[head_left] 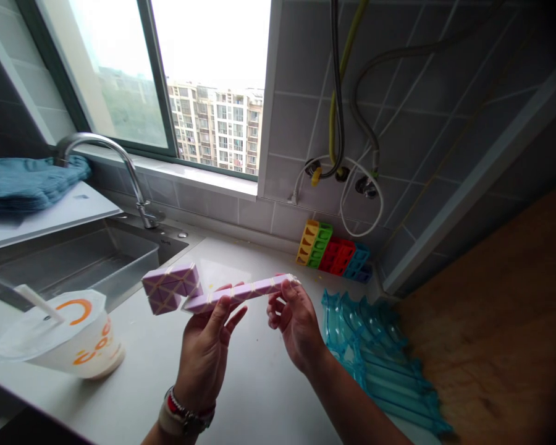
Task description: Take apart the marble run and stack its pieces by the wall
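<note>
The left hand is gripping a purple puzzle, the right hand pinching its end farthest from the cup.

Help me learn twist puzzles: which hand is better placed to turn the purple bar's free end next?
Probably the right hand: it pinches that end of the purple bar, while the left hand holds the bar nearer the folded block and could steady it.

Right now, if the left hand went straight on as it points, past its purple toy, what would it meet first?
The left hand would probably meet the tiled wall below the window, though depth is unclear.
</note>
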{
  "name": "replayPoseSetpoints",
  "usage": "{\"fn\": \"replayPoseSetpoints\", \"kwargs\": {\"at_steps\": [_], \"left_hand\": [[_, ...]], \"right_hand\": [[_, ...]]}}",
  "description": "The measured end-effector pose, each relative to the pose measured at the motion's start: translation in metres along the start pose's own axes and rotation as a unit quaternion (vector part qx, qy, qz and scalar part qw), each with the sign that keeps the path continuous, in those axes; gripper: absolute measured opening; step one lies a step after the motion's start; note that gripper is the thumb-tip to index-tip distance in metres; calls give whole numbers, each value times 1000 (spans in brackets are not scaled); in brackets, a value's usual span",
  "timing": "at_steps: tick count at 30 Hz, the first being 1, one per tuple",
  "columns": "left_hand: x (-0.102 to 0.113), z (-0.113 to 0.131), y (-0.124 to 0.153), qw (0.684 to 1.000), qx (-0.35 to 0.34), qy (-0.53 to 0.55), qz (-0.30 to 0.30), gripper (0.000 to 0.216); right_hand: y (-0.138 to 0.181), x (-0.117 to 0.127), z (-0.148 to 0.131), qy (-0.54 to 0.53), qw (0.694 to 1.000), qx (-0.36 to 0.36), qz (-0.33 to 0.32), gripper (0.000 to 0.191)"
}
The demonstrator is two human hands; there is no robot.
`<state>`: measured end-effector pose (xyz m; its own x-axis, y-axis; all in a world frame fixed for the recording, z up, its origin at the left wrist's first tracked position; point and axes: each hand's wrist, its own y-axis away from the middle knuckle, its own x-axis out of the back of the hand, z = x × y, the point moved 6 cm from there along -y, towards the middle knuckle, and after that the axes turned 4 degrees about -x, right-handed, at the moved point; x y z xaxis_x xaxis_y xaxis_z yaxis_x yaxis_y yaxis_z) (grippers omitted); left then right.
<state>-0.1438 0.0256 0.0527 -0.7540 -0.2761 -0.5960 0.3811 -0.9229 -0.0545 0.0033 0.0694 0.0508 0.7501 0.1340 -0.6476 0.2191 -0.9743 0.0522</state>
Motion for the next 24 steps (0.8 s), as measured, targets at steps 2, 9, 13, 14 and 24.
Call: {"fn": "replayPoseSetpoints", "kwargs": {"at_steps": [2, 9, 13, 14, 24], "left_hand": [[0, -1, -1, 1000, 6, -2, 0, 44], [0, -1, -2, 1000, 9, 3, -8, 42], [0, -2, -3, 1000, 6, 0, -11, 43], [0, -2, -3, 1000, 5, -3, -11, 43], [4, 2, -4, 1000, -3, -10, -12, 41]], "right_hand": [[0, 1, -3, -12, 1000, 1, 4, 33], [-8, 18, -16, -36, 996, 24, 77, 33], [-11, 23, -22, 5, 996, 22, 85, 31], [-11, 23, -22, 20, 996, 20, 84, 30], [-16, 26, -18, 170, 984, 14, 53, 32]]}}
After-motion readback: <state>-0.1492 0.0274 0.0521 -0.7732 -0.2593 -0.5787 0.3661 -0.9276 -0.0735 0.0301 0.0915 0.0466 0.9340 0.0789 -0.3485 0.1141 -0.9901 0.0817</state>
